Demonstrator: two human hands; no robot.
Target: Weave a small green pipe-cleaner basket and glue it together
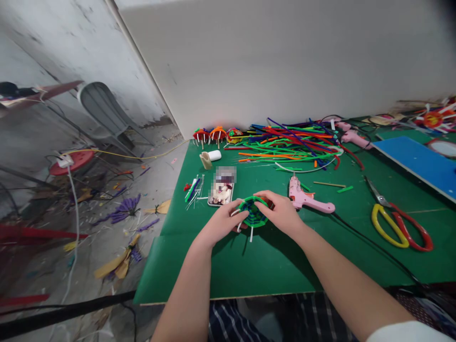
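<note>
Between my two hands is a small round web-like craft piece (pixel 257 219), woven in green and dark blue with white spokes sticking out. My left hand (pixel 228 221) grips its left edge, thumb on top. On the upper right side my right hand (pixel 280 211) pinches the rim with thumb and fingers. One white spoke points down toward me. Just right of my right hand lies a pink glue gun (pixel 302 195) on the green table (pixel 221 273). Behind my left hand rests a phone (pixel 221 192) with a picture on it.
A heap of coloured pipe cleaners (pixel 292 137) lies at the back. Red-and-yellow scissors (pixel 395 218) and a blue board (pixel 420 159) are to the right. Small red mushroom-like pieces (pixel 210 135) stand behind a white case (pixel 214 155). Thin white sticks (pixel 194 190) lie left of the phone.
</note>
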